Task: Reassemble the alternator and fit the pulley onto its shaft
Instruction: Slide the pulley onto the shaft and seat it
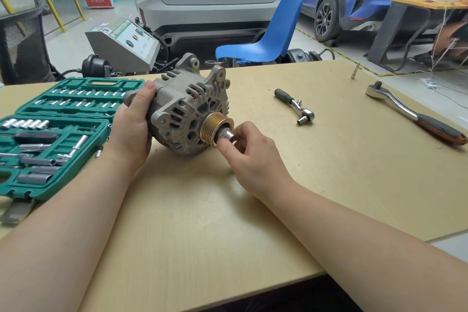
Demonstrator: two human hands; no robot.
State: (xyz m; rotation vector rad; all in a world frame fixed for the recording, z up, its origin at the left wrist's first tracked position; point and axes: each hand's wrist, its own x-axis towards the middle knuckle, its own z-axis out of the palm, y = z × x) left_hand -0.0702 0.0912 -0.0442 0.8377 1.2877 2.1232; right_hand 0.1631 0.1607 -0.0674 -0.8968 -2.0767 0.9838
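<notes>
In the head view, the grey cast-aluminium alternator (188, 106) is held tilted just above the pale wooden bench (253, 210), its rear end clasped by the left hand (133, 124). The brass-coloured ribbed pulley (214, 128) is already seated on the shaft at the alternator's front, so the housing appears reassembled. A small chrome socket (227, 134) at the pulley's centre is pinched by the right hand (249, 157), apparently for running the nut down; final tightening is judged still to come. Right of the alternator, a small green-handled ratchet (295, 106) and a large chrome ratchet (412, 114) lie unused; left of it sits an open green socket case (58, 132).
</notes>
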